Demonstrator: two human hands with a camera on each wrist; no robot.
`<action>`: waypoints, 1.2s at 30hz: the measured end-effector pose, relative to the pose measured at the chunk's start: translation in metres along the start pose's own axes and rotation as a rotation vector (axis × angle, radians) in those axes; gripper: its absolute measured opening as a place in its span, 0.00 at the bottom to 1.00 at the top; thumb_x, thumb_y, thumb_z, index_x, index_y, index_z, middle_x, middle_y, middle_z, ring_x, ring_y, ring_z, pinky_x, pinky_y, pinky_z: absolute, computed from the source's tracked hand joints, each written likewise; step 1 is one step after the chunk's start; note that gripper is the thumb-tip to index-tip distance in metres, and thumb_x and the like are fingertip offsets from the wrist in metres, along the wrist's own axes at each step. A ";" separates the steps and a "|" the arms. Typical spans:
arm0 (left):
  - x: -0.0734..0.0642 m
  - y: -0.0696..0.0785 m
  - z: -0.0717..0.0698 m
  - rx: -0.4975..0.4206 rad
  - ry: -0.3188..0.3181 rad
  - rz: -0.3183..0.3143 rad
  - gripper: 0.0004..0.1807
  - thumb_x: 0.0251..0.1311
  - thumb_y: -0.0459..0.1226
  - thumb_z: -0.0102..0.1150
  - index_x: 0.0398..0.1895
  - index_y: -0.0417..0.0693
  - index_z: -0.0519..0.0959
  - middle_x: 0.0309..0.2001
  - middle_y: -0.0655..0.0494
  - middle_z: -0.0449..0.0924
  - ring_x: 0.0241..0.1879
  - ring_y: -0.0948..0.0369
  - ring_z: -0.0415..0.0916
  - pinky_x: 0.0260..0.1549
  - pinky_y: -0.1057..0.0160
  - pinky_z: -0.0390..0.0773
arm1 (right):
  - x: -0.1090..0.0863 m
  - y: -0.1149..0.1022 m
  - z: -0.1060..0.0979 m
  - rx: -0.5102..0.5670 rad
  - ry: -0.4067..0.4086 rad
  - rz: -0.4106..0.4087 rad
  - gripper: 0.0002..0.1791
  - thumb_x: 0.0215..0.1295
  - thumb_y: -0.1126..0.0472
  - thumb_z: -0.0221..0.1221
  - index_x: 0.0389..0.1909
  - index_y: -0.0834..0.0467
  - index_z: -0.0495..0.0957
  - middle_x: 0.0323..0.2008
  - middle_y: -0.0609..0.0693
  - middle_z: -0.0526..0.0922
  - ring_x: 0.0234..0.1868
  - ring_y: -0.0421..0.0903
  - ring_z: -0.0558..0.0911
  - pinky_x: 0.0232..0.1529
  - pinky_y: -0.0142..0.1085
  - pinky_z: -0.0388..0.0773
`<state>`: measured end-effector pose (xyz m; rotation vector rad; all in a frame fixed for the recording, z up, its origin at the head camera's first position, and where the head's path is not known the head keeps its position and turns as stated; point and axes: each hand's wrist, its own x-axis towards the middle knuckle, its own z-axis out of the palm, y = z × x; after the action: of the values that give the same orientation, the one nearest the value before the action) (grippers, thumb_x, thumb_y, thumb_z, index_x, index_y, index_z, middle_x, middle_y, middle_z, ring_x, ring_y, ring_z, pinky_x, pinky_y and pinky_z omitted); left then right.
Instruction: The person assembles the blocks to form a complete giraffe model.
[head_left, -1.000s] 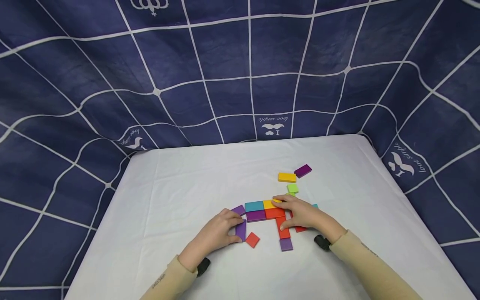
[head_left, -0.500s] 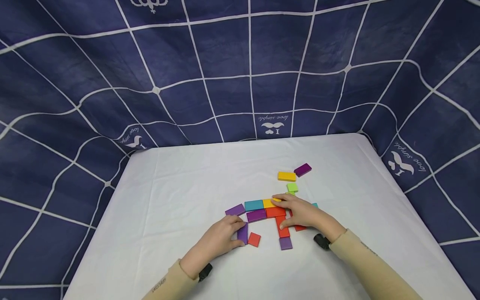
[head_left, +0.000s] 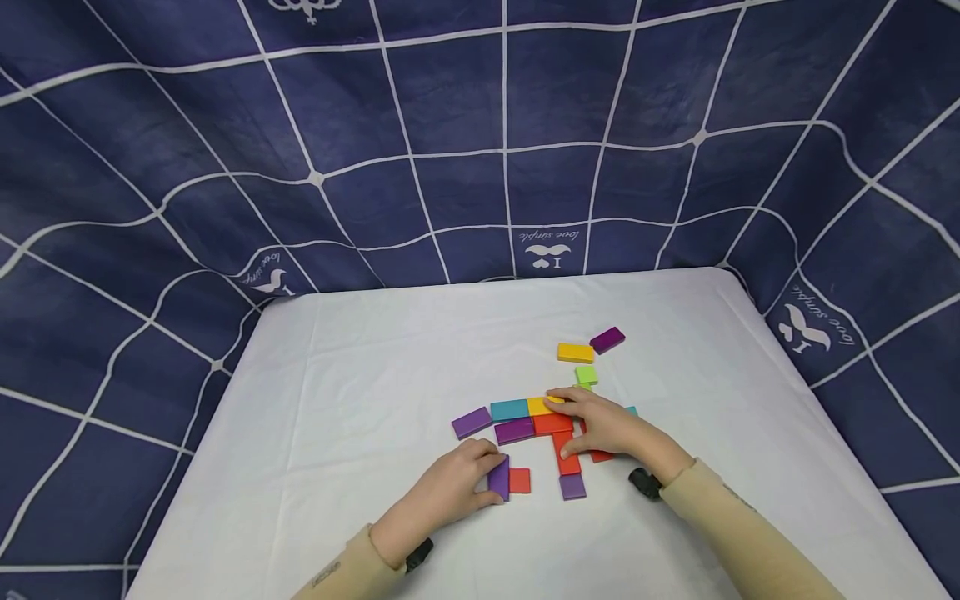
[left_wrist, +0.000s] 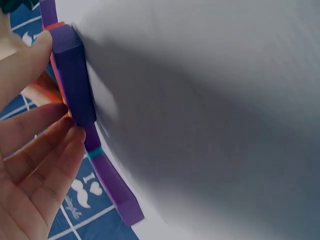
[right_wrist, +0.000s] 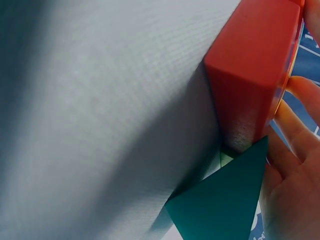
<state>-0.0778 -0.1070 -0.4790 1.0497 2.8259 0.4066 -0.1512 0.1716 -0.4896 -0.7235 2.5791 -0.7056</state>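
Note:
My left hand (head_left: 450, 487) pinches a purple rectangular block (head_left: 498, 477) between thumb and fingers; in the left wrist view this block (left_wrist: 75, 75) stands by the fingertips. Its right side meets a small red square block (head_left: 520, 481). My right hand (head_left: 603, 425) rests over the grouped blocks, fingertips on a yellow block (head_left: 537, 407) and thumb on a long red block (head_left: 567, 452). A teal block (head_left: 509, 409), a dark purple block (head_left: 514, 431) and another red block (head_left: 551, 423) lie in the group. A purple square block (head_left: 573, 487) touches the long red block's near end.
Left of the group lies a slanted purple block (head_left: 472, 423). Farther back are a yellow block (head_left: 575, 353), a dark purple block (head_left: 607, 340) and a lime green block (head_left: 586, 375). A teal triangular block (right_wrist: 220, 195) sits under my right hand, on a white-covered table (head_left: 360, 358).
My left hand has slid the purple block to the right and slightly nearer, pushing the small red square rightward and straightening it. The right hand has stayed put.

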 end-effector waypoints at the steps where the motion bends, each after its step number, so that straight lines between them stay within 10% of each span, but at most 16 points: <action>1: 0.001 0.001 0.001 0.007 0.003 0.001 0.29 0.53 0.49 0.72 0.55 0.41 0.82 0.52 0.54 0.80 0.52 0.61 0.76 0.54 0.67 0.80 | 0.000 0.000 0.000 0.001 0.001 -0.001 0.46 0.51 0.42 0.71 0.71 0.52 0.68 0.73 0.50 0.64 0.71 0.56 0.65 0.66 0.58 0.70; 18: 0.013 0.009 0.006 0.105 0.074 -0.019 0.31 0.54 0.53 0.70 0.55 0.41 0.82 0.53 0.52 0.81 0.50 0.59 0.77 0.51 0.66 0.81 | -0.001 0.002 0.000 0.002 -0.001 0.013 0.46 0.51 0.41 0.71 0.71 0.51 0.67 0.73 0.50 0.64 0.72 0.56 0.64 0.66 0.59 0.69; 27: 0.025 -0.016 -0.009 0.003 0.169 -0.096 0.27 0.59 0.48 0.68 0.57 0.42 0.80 0.59 0.50 0.78 0.59 0.54 0.74 0.59 0.57 0.78 | -0.001 0.001 -0.001 -0.002 0.003 -0.009 0.46 0.51 0.41 0.71 0.71 0.53 0.67 0.73 0.50 0.64 0.72 0.57 0.65 0.66 0.58 0.69; 36: 0.047 -0.037 -0.007 -0.122 0.042 -0.125 0.31 0.63 0.50 0.63 0.65 0.43 0.74 0.65 0.49 0.74 0.67 0.53 0.69 0.66 0.55 0.72 | 0.000 0.001 -0.001 -0.007 -0.004 -0.010 0.46 0.52 0.42 0.71 0.71 0.53 0.67 0.73 0.50 0.64 0.72 0.56 0.65 0.67 0.57 0.68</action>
<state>-0.1383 -0.1044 -0.4824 0.8462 2.8415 0.5867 -0.1520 0.1726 -0.4891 -0.7397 2.5769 -0.6982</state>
